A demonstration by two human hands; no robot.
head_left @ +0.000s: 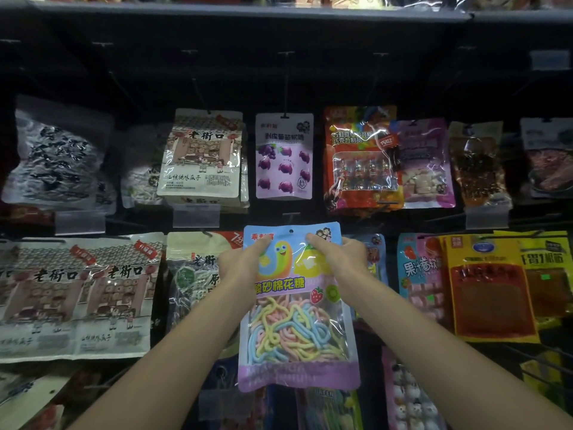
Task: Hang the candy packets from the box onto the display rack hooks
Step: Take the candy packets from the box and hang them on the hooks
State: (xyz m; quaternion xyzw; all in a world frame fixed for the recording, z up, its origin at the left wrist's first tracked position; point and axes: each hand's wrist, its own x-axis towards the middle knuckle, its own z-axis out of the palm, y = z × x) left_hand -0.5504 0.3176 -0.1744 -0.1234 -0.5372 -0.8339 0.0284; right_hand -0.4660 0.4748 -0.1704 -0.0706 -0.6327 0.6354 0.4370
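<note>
While I watch through the head camera, both hands hold one candy packet [296, 308] upright in front of the display rack [279, 29]. The left hand [243, 260] pinches the packet's upper left edge, thumb pressed on the front beside the printed green worm. The right hand [339, 256] pinches the upper right edge the same way, thumb on the front. The packet is blue at the top, with a clear window below showing pastel candy strings. Its round hang hole [291, 231] sits at the top middle, between the two thumbs. Just above the hole I make out a faint hook end [290, 215]; I cannot tell whether it touches the packet. Directly above, a purple grape packet [283, 156] hangs on its own hook [286, 79]. Seed packets [201, 156] hang to the left, and yellow packets [493, 290] to the right.
</note>
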